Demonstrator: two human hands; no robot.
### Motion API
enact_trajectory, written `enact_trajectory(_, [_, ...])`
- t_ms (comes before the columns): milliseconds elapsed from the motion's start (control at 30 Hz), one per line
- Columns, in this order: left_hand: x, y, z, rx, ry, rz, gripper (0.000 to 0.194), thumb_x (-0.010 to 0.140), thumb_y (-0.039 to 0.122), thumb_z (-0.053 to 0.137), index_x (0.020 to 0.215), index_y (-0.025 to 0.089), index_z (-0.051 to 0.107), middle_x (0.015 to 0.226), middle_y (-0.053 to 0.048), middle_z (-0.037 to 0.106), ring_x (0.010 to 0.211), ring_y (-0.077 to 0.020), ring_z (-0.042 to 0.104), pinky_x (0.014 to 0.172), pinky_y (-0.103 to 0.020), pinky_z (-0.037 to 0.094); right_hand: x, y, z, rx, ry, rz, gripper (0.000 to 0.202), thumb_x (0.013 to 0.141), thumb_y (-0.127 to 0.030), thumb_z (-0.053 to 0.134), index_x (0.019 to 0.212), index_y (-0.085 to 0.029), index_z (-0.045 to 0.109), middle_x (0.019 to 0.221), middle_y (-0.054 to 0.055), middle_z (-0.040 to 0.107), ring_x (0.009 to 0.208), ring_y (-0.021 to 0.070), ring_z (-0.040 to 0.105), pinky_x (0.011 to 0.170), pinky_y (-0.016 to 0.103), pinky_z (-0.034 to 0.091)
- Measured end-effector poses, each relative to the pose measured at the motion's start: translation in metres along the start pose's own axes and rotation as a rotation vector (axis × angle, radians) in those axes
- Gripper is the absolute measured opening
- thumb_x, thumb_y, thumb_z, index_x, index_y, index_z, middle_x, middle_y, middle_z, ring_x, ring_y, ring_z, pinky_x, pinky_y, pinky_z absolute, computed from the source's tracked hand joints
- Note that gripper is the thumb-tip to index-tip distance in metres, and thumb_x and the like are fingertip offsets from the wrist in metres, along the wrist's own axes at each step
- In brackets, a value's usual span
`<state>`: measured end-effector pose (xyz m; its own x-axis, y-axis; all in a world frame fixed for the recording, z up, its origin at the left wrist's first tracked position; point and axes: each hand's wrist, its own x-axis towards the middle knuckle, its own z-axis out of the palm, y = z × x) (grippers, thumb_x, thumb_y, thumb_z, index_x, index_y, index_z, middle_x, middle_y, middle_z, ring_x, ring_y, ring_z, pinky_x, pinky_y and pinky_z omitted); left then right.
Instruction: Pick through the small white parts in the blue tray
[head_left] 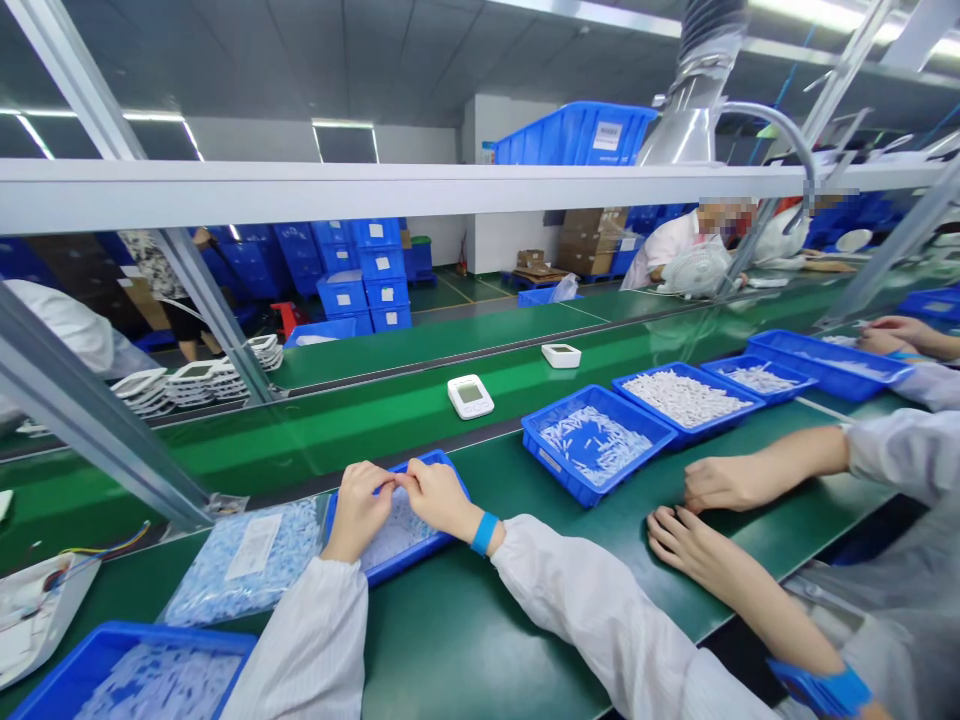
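Observation:
My left hand [361,508] and my right hand [444,498] meet fingertip to fingertip above a small blue tray [411,561]. Both are closed in a pinch; whatever sits between the fingers is too small to make out. Small pale translucent pieces [390,535] lie in that tray, partly hidden by my hands. A blue band [485,533] circles my right wrist. Left of the tray lies a transparent bag of light-blue pieces [244,560] with a white label.
Another blue tray [240,645] is at lower left, beside a white housing with wires [45,605]. Several trays with small white parts, including one [592,490], line the right. White devices [471,397] sit on the green belt [360,415]. A co-worker's hands [720,490] are close on my right.

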<state>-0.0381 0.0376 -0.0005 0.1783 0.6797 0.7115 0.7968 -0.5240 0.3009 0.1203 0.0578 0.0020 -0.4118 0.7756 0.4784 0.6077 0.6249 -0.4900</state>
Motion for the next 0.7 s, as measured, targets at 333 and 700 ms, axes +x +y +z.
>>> enact_trajectory(333, [-0.001, 0.009, 0.003, -0.166, -0.030, -0.173, 0.019, 0.075, 0.017, 0.051, 0.064, 0.020, 0.065, 0.067, 0.000, 0.063, 0.069, -0.0146, 0.056, 0.070, -0.029, 0.043, -0.005, -0.012, -0.005, -0.263, -0.042, -0.107, 0.021, 0.095, -0.027, 0.036, 0.088, -0.014, 0.051, 0.072, 0.006, 0.065, 0.064, 0.0184, 0.061, 0.053, 0.028, 0.025])
enact_trajectory(700, [0.005, 0.014, 0.002, -0.307, 0.000, -0.533, 0.020, 0.071, 0.035, 0.059, 0.074, 0.018, 0.070, 0.077, -0.003, 0.071, 0.075, -0.0187, 0.063, 0.074, -0.030, 0.046, -0.002, -0.006, -0.008, -0.188, -0.039, -0.031, 0.023, 0.098, -0.033, 0.035, 0.090, -0.017, 0.049, 0.072, 0.002, 0.065, 0.062, 0.0145, 0.059, 0.053, 0.026, 0.021])
